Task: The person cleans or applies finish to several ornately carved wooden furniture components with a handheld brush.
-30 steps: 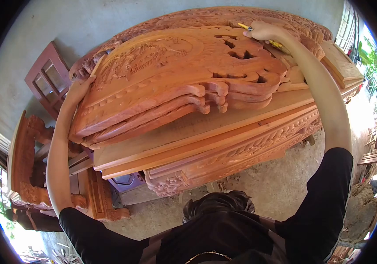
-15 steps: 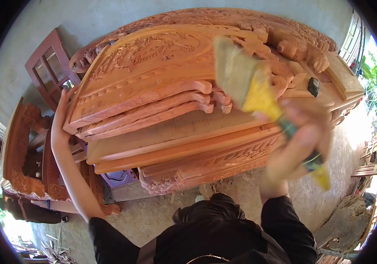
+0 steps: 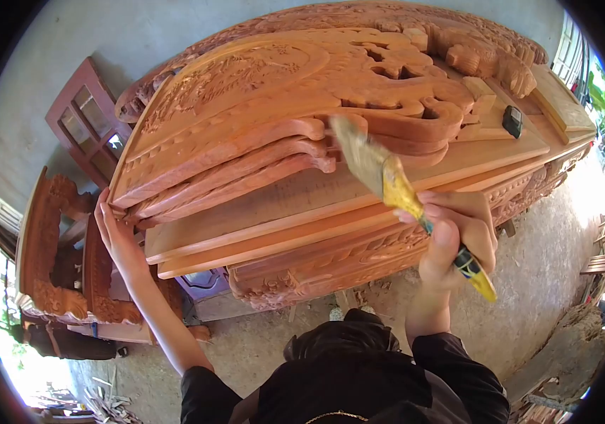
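My right hand point(image 3: 461, 237) is wrapped round the handle of a flat paintbrush point(image 3: 405, 194) with a yellow and dark green handle and pale bristles. Its blurred bristle end points up and left, overlapping the front of a stack of carved reddish wooden panels point(image 3: 232, 134). The top panel carries relief carving and a pierced, scrolled right end. Against the stack's lower left corner rests my left hand point(image 3: 115, 230), its fingers stretched along the edge. Beneath the stack lie thick plain boards point(image 3: 260, 219).
A carved wooden frame piece point(image 3: 51, 247) stands at left, near a framed window-like panel point(image 3: 83, 116) leaning on the wall. On the boards at right sits a small black object point(image 3: 512, 121). Below them is another carved piece point(image 3: 331, 261). Wood scraps point(image 3: 108, 406) lie on the floor.
The paintbrush has swung down and to the left, with my right hand lower. My left hand has slid down along the panels' left edge to the corner. The view has shifted slightly.
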Motion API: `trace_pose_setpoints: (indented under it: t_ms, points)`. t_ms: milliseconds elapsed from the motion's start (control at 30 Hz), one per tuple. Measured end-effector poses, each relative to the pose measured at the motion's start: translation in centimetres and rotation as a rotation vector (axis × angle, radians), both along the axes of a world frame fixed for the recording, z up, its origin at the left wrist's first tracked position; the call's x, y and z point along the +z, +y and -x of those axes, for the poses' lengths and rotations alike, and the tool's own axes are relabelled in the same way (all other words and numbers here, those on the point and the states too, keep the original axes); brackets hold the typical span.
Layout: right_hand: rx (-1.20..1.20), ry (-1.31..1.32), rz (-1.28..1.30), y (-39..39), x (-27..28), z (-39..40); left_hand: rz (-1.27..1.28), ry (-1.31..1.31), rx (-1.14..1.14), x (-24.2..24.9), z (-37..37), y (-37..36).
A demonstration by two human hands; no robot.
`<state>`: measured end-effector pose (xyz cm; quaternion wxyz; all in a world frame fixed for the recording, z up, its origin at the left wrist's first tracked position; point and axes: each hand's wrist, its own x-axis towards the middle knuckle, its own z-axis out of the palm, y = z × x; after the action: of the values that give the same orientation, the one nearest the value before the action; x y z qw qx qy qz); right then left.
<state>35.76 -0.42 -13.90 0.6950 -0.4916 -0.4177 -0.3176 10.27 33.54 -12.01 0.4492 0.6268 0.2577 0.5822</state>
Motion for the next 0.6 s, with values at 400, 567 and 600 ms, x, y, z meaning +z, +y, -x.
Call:
trace_pose_setpoints:
  t_ms: [400, 567, 600]
  points:
    - [-0.028, 0.053, 0.063, 0.0, 0.2, 0.8, -0.034, -0.108, 0.269, -1.0, -2.8, 0.0]
    - [0.03, -0.031, 0.019, 1.8, 0.9, 0.0, -0.021, -0.051, 0.263, -1.1, -2.4, 0.4]
    - [-0.008, 0.045, 0.23, 0.6, 1.6, 0.4, -0.026, -0.052, 0.265, -1.1, -2.5, 0.6]
